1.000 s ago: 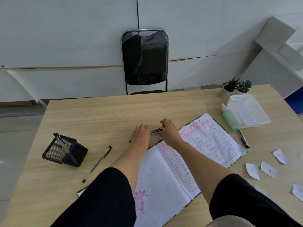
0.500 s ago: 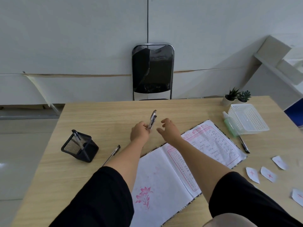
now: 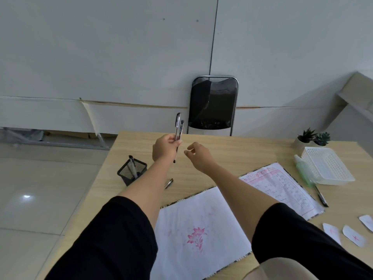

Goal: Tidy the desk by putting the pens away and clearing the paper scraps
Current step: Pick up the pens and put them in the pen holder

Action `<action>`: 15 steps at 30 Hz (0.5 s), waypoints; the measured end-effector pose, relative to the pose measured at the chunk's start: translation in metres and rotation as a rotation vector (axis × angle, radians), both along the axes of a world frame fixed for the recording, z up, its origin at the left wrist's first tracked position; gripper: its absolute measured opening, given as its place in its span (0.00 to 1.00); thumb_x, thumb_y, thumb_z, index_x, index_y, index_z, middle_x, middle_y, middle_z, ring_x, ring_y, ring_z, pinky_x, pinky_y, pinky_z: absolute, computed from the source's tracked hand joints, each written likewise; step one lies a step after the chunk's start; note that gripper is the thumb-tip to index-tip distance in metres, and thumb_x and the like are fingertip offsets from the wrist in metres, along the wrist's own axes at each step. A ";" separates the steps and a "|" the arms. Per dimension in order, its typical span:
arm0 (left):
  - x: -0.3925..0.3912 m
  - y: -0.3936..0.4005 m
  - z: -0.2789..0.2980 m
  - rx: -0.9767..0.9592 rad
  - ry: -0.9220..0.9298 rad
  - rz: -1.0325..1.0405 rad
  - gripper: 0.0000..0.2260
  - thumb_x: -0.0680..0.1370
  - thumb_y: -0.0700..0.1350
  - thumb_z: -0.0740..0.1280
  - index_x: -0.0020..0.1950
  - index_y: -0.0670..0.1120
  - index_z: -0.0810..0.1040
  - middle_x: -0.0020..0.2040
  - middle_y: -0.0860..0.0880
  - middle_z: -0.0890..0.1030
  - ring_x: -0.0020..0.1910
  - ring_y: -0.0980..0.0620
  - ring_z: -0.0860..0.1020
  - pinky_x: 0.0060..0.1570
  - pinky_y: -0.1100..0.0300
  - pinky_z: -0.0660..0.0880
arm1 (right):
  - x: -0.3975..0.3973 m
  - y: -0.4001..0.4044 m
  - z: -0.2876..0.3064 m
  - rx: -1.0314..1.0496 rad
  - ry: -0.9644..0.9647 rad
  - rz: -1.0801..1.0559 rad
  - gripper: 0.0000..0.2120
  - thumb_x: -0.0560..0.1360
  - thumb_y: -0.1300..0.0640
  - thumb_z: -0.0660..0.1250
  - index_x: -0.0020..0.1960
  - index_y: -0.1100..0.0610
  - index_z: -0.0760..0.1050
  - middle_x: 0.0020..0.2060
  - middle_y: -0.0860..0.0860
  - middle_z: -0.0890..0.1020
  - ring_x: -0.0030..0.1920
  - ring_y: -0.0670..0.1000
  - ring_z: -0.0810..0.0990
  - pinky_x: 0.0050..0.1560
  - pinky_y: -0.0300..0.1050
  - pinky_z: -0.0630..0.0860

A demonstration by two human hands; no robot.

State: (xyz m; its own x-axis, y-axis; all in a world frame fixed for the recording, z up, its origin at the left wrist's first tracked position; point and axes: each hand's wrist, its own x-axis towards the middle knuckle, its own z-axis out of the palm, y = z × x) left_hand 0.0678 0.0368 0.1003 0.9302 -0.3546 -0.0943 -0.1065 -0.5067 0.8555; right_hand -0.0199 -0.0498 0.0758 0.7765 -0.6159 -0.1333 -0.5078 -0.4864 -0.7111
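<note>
My left hand [image 3: 164, 148] grips two black pens [image 3: 178, 128] upright above the desk, tips down. Just to its right hovers my right hand [image 3: 198, 156], fingers loosely curled and holding nothing. Below and left of the held pens, a black mesh pen holder [image 3: 130, 170] stands near the desk's left edge with a pen in it. Another pen [image 3: 168, 183] lies on the desk, partly hidden by my left forearm. A further black pen [image 3: 320, 196] lies beside the open notebook [image 3: 205, 229]. Paper scraps [image 3: 353, 235] with red marks lie at the right edge.
A white plastic basket [image 3: 327, 168] and a green bottle [image 3: 302, 170] sit at the right, with small potted plants [image 3: 311, 138] behind. A black folding chair [image 3: 213, 104] stands beyond the far edge of the wooden desk [image 3: 242, 154]. Tiled floor lies to the left.
My left hand lifted the two pens off the desk and raised them upright, moving left. My right hand let go of them and opened. The camera tilted up and turned left.
</note>
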 end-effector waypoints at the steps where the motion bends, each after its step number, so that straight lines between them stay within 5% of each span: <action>1: 0.004 0.009 0.004 -0.002 -0.018 0.020 0.09 0.74 0.49 0.72 0.53 0.50 0.82 0.52 0.52 0.85 0.51 0.51 0.82 0.47 0.58 0.75 | 0.004 0.007 0.002 -0.005 -0.001 0.020 0.18 0.79 0.49 0.61 0.65 0.58 0.71 0.59 0.55 0.78 0.56 0.55 0.78 0.50 0.46 0.74; 15: 0.033 0.113 0.001 -0.009 -0.186 0.242 0.10 0.74 0.50 0.72 0.52 0.47 0.80 0.52 0.51 0.85 0.49 0.51 0.82 0.40 0.62 0.69 | 0.020 0.065 -0.003 -0.034 0.057 0.157 0.17 0.79 0.49 0.60 0.63 0.58 0.72 0.58 0.56 0.79 0.56 0.56 0.78 0.53 0.50 0.76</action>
